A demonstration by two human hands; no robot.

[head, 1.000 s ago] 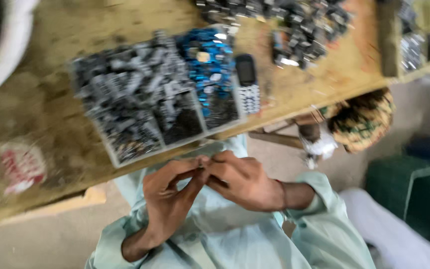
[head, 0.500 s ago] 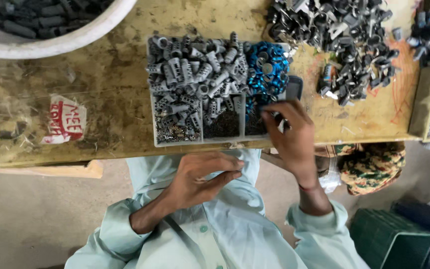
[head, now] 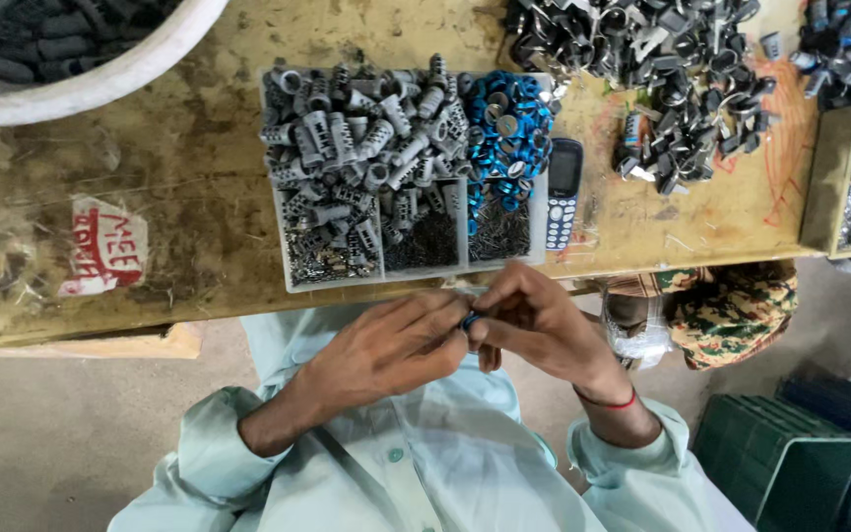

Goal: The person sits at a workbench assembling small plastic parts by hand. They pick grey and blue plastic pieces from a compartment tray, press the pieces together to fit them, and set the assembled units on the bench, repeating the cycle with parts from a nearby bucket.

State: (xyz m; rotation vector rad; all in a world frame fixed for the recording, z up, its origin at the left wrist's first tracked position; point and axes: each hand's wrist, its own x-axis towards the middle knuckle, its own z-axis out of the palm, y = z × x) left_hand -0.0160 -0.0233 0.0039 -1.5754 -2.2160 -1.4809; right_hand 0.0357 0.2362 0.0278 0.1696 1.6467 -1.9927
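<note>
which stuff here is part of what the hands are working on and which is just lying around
In use:
- left hand and right hand, pinching a small blue ring
- parts tray with grey sleeves and blue rings

Lying about:
- mobile phone
- white tub
- patterned cloth
- green crate

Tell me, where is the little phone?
In the head view, the phone lies on the wooden table, right beside the parts tray, next to its blue rings.

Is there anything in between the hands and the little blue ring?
No. Nothing visible is in the way: the left hand and right hand meet at the blue ring, their fingertips pinching it just below the parts tray.
</note>
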